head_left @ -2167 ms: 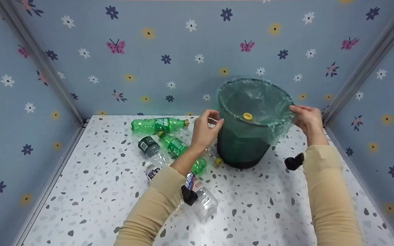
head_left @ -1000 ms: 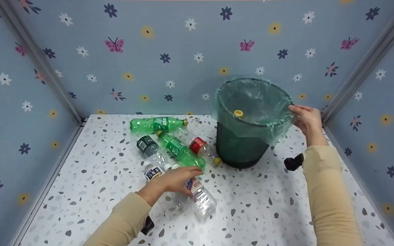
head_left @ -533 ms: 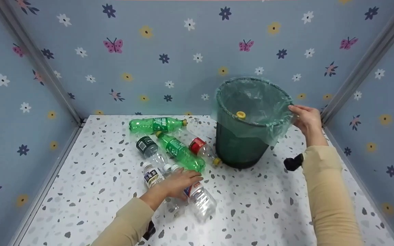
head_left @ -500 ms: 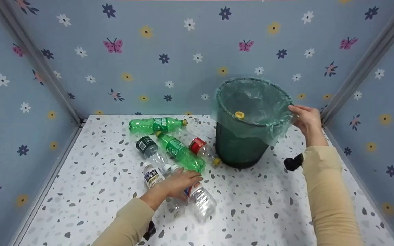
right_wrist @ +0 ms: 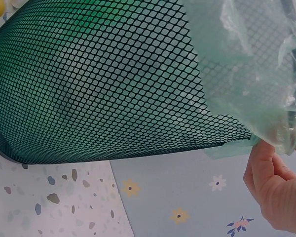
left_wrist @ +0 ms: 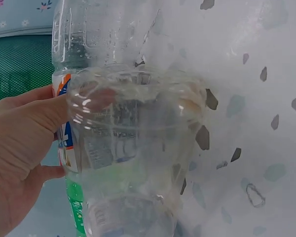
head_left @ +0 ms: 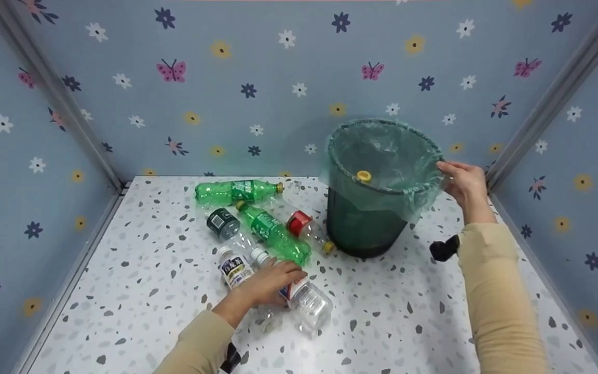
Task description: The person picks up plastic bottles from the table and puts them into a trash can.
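My left hand (head_left: 270,281) is curled round a clear plastic bottle (head_left: 312,306) with a white cap and a red, white and blue label, lying on the speckled table. In the left wrist view, thumb and fingers close on its label, while another clear bottle (left_wrist: 138,163) fills the foreground. At the right, my right hand (head_left: 466,184) pinches the rim of a dark mesh waste bin (head_left: 364,236), where a thin green bag (head_left: 377,200) is folded over. Inside the bin a yellow bottle cap (head_left: 364,176) shows; what lies below it is mostly hidden.
Beside the left hand lies a clear bottle with a white and purple label (head_left: 235,267). Farther back are two green bottles (head_left: 239,191), a dark-labelled bottle (head_left: 222,222) and a red-labelled bottle (head_left: 300,223) near the bin. Flower-patterned walls (head_left: 278,67) enclose the table.
My left hand has come away from the bin, moved down and left, and taken hold of the clear bottle, which has shifted slightly. The right hand has stayed at the rim.
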`<action>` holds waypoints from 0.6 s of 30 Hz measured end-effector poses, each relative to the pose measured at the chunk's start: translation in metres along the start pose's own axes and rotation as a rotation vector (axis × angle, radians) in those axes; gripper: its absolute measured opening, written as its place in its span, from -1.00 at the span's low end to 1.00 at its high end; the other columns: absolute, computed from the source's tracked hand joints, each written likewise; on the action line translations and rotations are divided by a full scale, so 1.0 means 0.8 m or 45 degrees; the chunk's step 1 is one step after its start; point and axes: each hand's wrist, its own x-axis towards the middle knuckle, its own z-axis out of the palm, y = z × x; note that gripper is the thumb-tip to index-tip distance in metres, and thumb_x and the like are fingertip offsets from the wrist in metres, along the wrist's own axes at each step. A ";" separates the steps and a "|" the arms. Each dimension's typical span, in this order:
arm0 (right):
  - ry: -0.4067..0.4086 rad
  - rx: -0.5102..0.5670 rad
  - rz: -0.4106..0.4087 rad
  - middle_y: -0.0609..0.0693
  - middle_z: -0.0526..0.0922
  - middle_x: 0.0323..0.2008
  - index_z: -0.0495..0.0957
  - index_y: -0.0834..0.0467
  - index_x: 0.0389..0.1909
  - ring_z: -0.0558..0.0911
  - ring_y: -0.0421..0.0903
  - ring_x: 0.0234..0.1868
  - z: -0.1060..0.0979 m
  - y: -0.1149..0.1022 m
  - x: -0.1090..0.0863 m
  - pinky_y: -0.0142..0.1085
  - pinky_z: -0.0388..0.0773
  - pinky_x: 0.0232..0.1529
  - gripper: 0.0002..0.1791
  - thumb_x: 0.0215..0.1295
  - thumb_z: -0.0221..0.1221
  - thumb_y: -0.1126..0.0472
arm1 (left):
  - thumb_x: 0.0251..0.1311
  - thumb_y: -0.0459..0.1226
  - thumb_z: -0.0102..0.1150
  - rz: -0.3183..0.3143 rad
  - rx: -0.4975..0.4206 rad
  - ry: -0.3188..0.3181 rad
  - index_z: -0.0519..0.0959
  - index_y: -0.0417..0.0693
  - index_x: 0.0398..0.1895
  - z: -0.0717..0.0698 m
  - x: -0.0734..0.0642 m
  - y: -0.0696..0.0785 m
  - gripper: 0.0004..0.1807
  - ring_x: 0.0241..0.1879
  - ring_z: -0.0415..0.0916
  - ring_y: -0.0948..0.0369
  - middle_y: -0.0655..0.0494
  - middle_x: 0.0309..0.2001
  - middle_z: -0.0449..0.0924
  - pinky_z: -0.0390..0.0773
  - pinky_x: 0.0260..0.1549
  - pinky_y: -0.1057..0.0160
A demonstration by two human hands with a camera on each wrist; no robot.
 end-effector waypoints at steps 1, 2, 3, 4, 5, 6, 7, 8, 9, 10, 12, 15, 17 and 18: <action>0.003 0.002 -0.001 -0.08 0.39 -0.18 0.27 0.26 0.19 0.45 -0.24 -0.31 0.000 0.000 0.000 -0.37 0.45 -0.27 -0.38 0.11 0.18 0.15 | -0.34 -0.20 0.43 -0.005 -0.008 0.023 0.33 -0.05 0.16 0.000 0.000 0.000 -0.17 0.16 0.19 0.05 0.01 0.11 0.34 0.07 0.13 -0.13; 0.006 0.006 -0.004 -0.08 0.38 -0.18 0.27 0.26 0.19 0.44 -0.24 -0.30 0.000 0.000 0.001 -0.40 0.45 -0.33 -0.39 0.12 0.18 0.16 | -0.35 -0.21 0.43 -0.010 -0.019 0.047 0.33 -0.05 0.16 0.000 0.000 0.001 -0.17 0.16 0.19 0.05 0.01 0.11 0.34 0.06 0.13 -0.13; 0.004 0.014 -0.005 -0.08 0.38 -0.18 0.27 0.26 0.20 0.43 -0.24 -0.30 0.000 0.000 0.001 -0.42 0.45 -0.37 -0.38 0.11 0.18 0.16 | -0.35 -0.22 0.43 -0.013 -0.028 0.072 0.33 -0.05 0.17 0.000 0.000 0.001 -0.16 0.16 0.19 0.05 0.00 0.11 0.34 0.05 0.13 -0.13; 0.006 0.017 -0.004 -0.09 0.38 -0.17 0.27 0.25 0.20 0.43 -0.23 -0.30 0.001 0.000 0.001 -0.43 0.45 -0.40 -0.38 0.11 0.18 0.16 | -0.35 -0.23 0.43 -0.018 -0.037 0.094 0.33 -0.04 0.18 -0.001 0.000 0.003 -0.16 0.16 0.18 0.04 0.00 0.12 0.33 0.03 0.14 -0.13; 0.012 0.010 -0.004 -0.09 0.38 -0.17 0.27 0.25 0.20 0.43 -0.23 -0.28 0.001 0.000 0.002 -0.44 0.46 -0.40 -0.38 0.12 0.18 0.16 | -0.35 -0.23 0.43 -0.022 -0.038 0.116 0.32 -0.03 0.18 -0.003 0.000 0.004 -0.15 0.17 0.18 0.04 0.00 0.13 0.32 0.03 0.15 -0.12; 0.018 0.004 -0.002 -0.10 0.38 -0.17 0.27 0.25 0.20 0.43 -0.23 -0.28 0.001 0.000 0.002 -0.44 0.47 -0.40 -0.38 0.12 0.18 0.16 | -0.35 -0.22 0.43 -0.022 -0.035 0.141 0.32 -0.03 0.19 -0.004 0.000 0.005 -0.15 0.16 0.18 0.04 0.01 0.13 0.32 0.02 0.15 -0.12; 0.024 -0.004 0.000 -0.10 0.38 -0.17 0.27 0.25 0.20 0.43 -0.23 -0.28 0.001 0.000 0.002 -0.43 0.47 -0.39 -0.38 0.12 0.18 0.15 | -0.34 -0.21 0.43 -0.023 -0.031 0.167 0.31 -0.02 0.19 -0.006 0.000 0.007 -0.15 0.17 0.17 0.04 0.01 0.14 0.31 0.02 0.15 -0.13; 0.028 -0.008 0.002 -0.10 0.37 -0.16 0.27 0.25 0.20 0.43 -0.23 -0.28 0.001 0.001 0.002 -0.42 0.47 -0.38 -0.38 0.12 0.17 0.15 | -0.33 -0.21 0.43 -0.025 -0.025 0.195 0.31 0.00 0.20 -0.009 0.001 0.009 -0.14 0.17 0.17 0.04 0.02 0.14 0.31 0.02 0.15 -0.12; 0.029 -0.008 0.005 -0.09 0.37 -0.16 0.27 0.25 0.20 0.44 -0.22 -0.28 0.001 0.001 0.002 -0.42 0.47 -0.37 -0.38 0.12 0.17 0.15 | -0.33 -0.20 0.42 -0.028 -0.018 0.226 0.30 0.01 0.20 -0.011 0.001 0.011 -0.14 0.17 0.17 0.04 0.02 0.14 0.30 0.03 0.14 -0.13; 0.035 -0.013 0.006 -0.10 0.37 -0.16 0.27 0.24 0.20 0.44 -0.22 -0.28 0.001 0.000 0.002 -0.41 0.47 -0.35 -0.39 0.13 0.17 0.15 | -0.31 -0.19 0.42 -0.034 -0.009 0.259 0.29 0.01 0.21 -0.013 0.002 0.014 -0.15 0.16 0.17 0.03 0.02 0.14 0.30 0.04 0.13 -0.14; 0.034 -0.010 0.005 -0.10 0.37 -0.16 0.27 0.25 0.20 0.44 -0.23 -0.27 0.001 0.000 0.001 -0.40 0.46 -0.33 -0.39 0.13 0.17 0.15 | -0.30 -0.20 0.42 -0.050 0.001 0.332 0.29 0.01 0.21 -0.019 0.003 0.020 -0.15 0.16 0.17 0.02 0.02 0.13 0.30 0.06 0.11 -0.17; 0.025 -0.014 0.004 -0.09 0.37 -0.15 0.26 0.25 0.21 0.45 -0.23 -0.26 0.002 0.000 0.001 -0.38 0.46 -0.28 -0.37 0.12 0.17 0.15 | -0.31 -0.22 0.43 -0.093 0.015 0.436 0.29 0.01 0.20 -0.029 0.005 0.030 -0.15 0.16 0.17 0.01 0.00 0.12 0.30 0.07 0.09 -0.20; 0.024 -0.023 0.003 -0.09 0.37 -0.14 0.25 0.25 0.22 0.45 -0.22 -0.25 0.002 0.000 0.000 -0.35 0.45 -0.22 -0.36 0.12 0.18 0.14 | -0.33 -0.24 0.43 -0.124 0.026 0.499 0.30 0.02 0.19 -0.037 0.007 0.037 -0.16 0.16 0.17 0.00 0.00 0.12 0.30 0.07 0.09 -0.19; 0.023 -0.027 0.004 -0.09 0.37 -0.14 0.24 0.25 0.22 0.45 -0.22 -0.25 0.002 0.000 0.000 -0.34 0.45 -0.19 -0.35 0.12 0.18 0.14 | -0.34 -0.24 0.43 -0.141 0.031 0.527 0.30 0.02 0.19 -0.041 0.008 0.040 -0.15 0.16 0.17 0.01 0.00 0.12 0.30 0.07 0.09 -0.19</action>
